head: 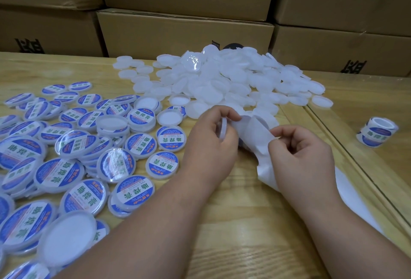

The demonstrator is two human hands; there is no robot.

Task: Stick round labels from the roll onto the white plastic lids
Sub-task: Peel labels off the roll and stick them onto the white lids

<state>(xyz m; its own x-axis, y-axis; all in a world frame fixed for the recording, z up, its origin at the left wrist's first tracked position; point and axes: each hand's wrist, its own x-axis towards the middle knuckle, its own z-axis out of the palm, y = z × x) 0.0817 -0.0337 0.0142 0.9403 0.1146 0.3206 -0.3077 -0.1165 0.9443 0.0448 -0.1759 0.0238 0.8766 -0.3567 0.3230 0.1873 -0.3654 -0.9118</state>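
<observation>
My left hand [209, 143] grips a white plastic lid [223, 128] on edge, fingers curled over its rim. Close to its right, my right hand [298, 152] pinches the white backing strip [255, 136] of the labels, which curls up between both hands and trails down along my right forearm. A heap of bare white lids [226, 78] lies just beyond the hands. Lids with blue-and-white round labels [89, 145] cover the table's left side. A small roll of labels [377, 130] stands on the table at the far right.
The wooden table [222, 223] has a raised strip running diagonally at the right [347, 145]. Stacked cardboard boxes [184, 31] form a wall behind the table. A dark round object [232, 46] shows behind the lid heap.
</observation>
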